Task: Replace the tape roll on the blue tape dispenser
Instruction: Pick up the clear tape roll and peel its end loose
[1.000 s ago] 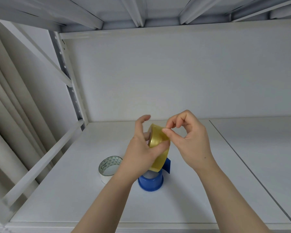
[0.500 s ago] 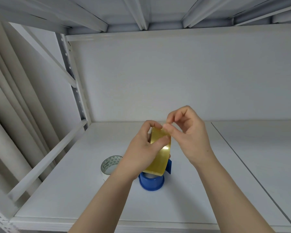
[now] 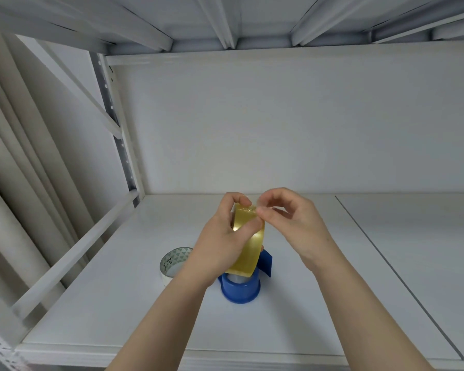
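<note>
View: head camera, looking down onto a white shelf (image 3: 105, 303) inside a metal rack.
Landmark: the blue tape dispenser (image 3: 240, 289) stands on the shelf, with a blue flap sticking out on its right side.
Tape roll: the yellowish tape roll (image 3: 249, 245) is held on edge directly above the dispenser. Its lower rim is at the dispenser's open top, and I cannot tell whether the two touch.
Roll and hands: the roll sits in the left hand, with the right hand's fingertips at its upper rim.
Left hand (image 3: 220, 250): it is above and left of the dispenser, wrapped round the roll. The thumb lies across the outer face and the forefinger hooks over the top.
Right hand (image 3: 292, 223): it is above and right of the dispenser. Thumb and forefinger are pressed together, pinching the tape at the roll's top edge, where the surface looks wrinkled. The other fingers are loosely curled.
Second roll (image 3: 173, 263): a white roll with a triangle-patterned core lies flat just left of the dispenser, partly behind the left wrist.
Change from a second ago: the left forefinger was raised clear of the roll and now bends over its rim.
Change from half a second ago: little has changed. The roll is still above the dispenser and both grips are unchanged.
</note>
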